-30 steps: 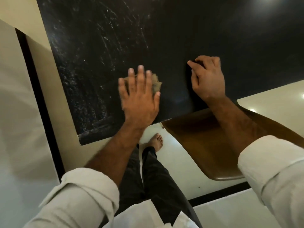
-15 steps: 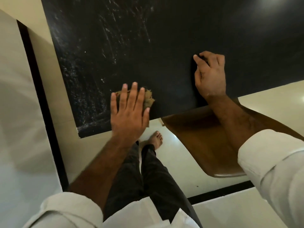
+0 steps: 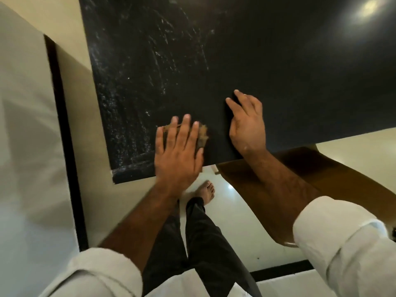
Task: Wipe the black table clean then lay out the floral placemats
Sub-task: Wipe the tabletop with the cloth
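Black table fills upper frame, whitish smears on its left part; left hand, fingers straight, presses brown rag flat near the front edge, right hand rests beside it on the top, fingers relaxed, holding nothing, above brown chair.

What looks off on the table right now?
Whitish streaks and specks cover the left part of the black table, beyond and left of the brown cloth under the left hand. The right part, where the right hand rests, looks evenly dark.
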Motion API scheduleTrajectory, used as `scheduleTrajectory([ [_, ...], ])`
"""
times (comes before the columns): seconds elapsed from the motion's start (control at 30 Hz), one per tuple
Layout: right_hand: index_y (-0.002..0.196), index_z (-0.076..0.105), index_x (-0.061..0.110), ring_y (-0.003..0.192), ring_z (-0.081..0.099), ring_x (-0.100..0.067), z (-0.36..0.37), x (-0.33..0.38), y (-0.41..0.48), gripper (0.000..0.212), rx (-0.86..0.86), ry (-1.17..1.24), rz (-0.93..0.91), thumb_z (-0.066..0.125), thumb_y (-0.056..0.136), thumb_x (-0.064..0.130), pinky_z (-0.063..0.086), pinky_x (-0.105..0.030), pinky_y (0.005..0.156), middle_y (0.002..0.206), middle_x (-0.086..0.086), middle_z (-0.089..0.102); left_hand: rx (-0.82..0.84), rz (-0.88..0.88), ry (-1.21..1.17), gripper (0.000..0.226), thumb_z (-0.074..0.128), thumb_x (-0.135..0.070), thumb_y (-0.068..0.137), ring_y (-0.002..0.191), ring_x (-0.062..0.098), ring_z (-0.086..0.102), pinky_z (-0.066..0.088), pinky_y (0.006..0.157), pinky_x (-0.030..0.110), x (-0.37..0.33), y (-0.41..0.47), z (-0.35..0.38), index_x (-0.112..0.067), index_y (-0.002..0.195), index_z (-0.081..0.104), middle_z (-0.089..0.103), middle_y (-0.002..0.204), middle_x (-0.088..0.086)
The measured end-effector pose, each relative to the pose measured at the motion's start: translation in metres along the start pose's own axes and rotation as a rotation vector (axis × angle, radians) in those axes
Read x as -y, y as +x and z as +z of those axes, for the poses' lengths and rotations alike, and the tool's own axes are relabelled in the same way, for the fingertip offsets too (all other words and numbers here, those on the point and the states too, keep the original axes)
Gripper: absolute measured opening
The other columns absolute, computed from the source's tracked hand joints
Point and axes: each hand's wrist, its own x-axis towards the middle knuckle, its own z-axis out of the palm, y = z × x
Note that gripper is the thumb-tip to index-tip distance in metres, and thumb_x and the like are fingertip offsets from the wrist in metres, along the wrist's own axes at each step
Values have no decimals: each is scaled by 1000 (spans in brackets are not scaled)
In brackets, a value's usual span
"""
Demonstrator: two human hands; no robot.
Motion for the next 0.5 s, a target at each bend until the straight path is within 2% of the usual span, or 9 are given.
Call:
scheduleTrajectory([
  [0.17, 156, 61, 12, 155, 40, -36, 3, 3, -1, 49, -17, -4, 27, 47, 109, 16, 45, -49, 125, 170, -8, 48, 31, -202, 54, 76, 21, -58, 112, 173, 32, 2, 10, 135, 67, 102, -34, -13, -24, 179, 8, -2, 188, 5],
  [0.3, 157, 59, 12, 155, 40, -36, 7, 6, -2, 49, -29, -19, 39, 45, 110, 16, 45, -48, 125, 170, -9, 48, 5, -356, 21, 78, 21, -58, 111, 173, 36, 0, 9, 135, 69, 84, 6, -21, -21, 179, 7, -1, 187, 9],
  [0.37, 157, 59, 11, 155, 40, -38, 8, 7, -3, 50, -35, -35, 38, 43, 110, 17, 45, -48, 125, 170, -10, 49, -7, -297, 27, 82, 22, -61, 111, 172, 39, 0, 8, 135, 70, 49, 27, -20, -19, 179, 5, -4, 187, 12],
  [0.5, 156, 59, 11, 152, 41, -39, 10, 5, -3, 52, -45, -55, 24, 39, 109, 18, 44, -49, 123, 170, -11, 49, 45, 39, -18, 89, 42, -62, 109, 173, 36, -2, 0, 136, 66, -12, 13, -11, -20, 179, 5, -8, 187, 10],
])
